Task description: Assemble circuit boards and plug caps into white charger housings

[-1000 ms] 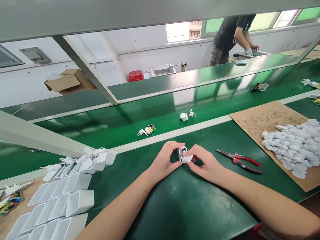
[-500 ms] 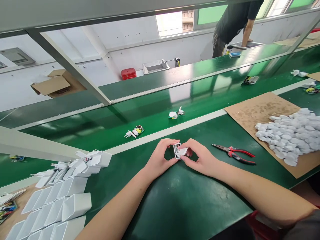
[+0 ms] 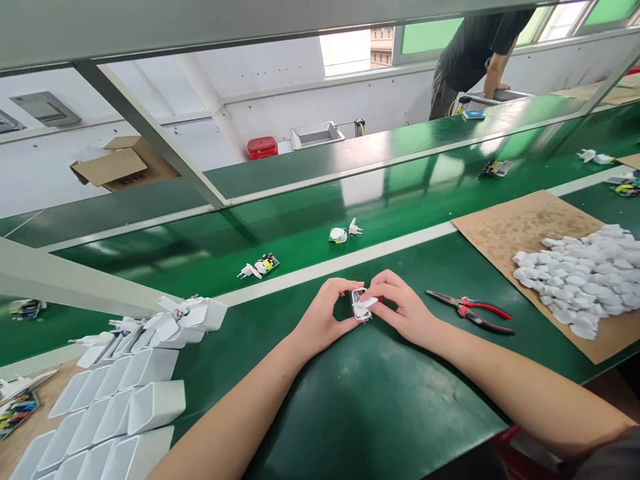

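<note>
Green bench (image 3: pixel 375 407) nearest, rows of white casings (image 3: pixel 167 403) at its left end. Left hand (image 3: pixel 325 313) grips a housing (image 3: pixel 355 308) at mid-bench, fingers above, thumb below. Right hand (image 3: pixel 397 307) pinches a white plate (image 3: pixel 369 303) at its open side; too small to tell if it's seated. Pliers (image 3: pixel 466 308) lie just right of that hand, tips pointing left. Farther right, white caps (image 3: pixel 585 277) heaped on cardboard (image 3: pixel 500 223). Beyond: belt (image 3: pixel 300 230) with wired boards (image 3: pixel 267 264), then a co-worker (image 3: pixel 473 60) leaning over a tray (image 3: pixel 517 95).
</note>
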The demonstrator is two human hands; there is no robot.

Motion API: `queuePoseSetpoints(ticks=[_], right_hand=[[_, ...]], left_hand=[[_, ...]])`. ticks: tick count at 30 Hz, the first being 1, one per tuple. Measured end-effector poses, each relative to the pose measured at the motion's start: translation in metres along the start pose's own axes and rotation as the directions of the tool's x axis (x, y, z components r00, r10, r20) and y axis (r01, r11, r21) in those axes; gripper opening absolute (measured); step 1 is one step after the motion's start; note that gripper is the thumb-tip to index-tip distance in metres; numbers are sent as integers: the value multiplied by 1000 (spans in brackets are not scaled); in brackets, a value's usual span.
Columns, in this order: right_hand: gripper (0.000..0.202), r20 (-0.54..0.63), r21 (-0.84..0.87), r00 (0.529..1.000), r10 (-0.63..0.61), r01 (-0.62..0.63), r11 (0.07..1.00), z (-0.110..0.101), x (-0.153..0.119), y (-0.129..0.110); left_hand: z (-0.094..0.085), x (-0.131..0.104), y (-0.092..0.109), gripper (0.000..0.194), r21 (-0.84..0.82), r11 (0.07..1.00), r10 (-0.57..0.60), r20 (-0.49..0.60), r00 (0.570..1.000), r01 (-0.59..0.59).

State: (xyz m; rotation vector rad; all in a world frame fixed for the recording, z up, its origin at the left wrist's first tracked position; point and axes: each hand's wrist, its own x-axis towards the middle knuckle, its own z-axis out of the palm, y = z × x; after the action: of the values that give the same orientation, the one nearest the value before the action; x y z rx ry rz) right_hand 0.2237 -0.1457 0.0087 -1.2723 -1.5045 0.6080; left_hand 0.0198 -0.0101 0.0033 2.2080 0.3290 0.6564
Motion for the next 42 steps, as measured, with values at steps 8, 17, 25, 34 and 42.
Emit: queuePoseSetpoints(ticks=[8, 17, 25, 34, 42], right_hand=[[18, -50, 99, 998, -48, 52, 994, 3, 0, -3], [22, -119, 164, 993, -3, 22, 986, 1, -3, -13], [29, -44, 90, 996, 81, -76, 993, 0, -13, -14], [79, 209, -59, 957, -203, 220, 974, -14, -5, 1], [68, 54, -241, 971, -234, 240, 940, -1, -10, 13]], left_hand=[[1, 0, -2, 55, 15, 999, 46, 14, 999, -46], [0, -1, -3, 57, 9, 1000, 10, 13, 1000, -10], [-2, 0, 0, 55, 11, 998, 61, 19, 998, -61], [-3, -2, -2, 55, -15, 997, 71, 41, 997, -71], [-3, -1, -1, 59, -20, 999, 50, 34, 998, -49]])
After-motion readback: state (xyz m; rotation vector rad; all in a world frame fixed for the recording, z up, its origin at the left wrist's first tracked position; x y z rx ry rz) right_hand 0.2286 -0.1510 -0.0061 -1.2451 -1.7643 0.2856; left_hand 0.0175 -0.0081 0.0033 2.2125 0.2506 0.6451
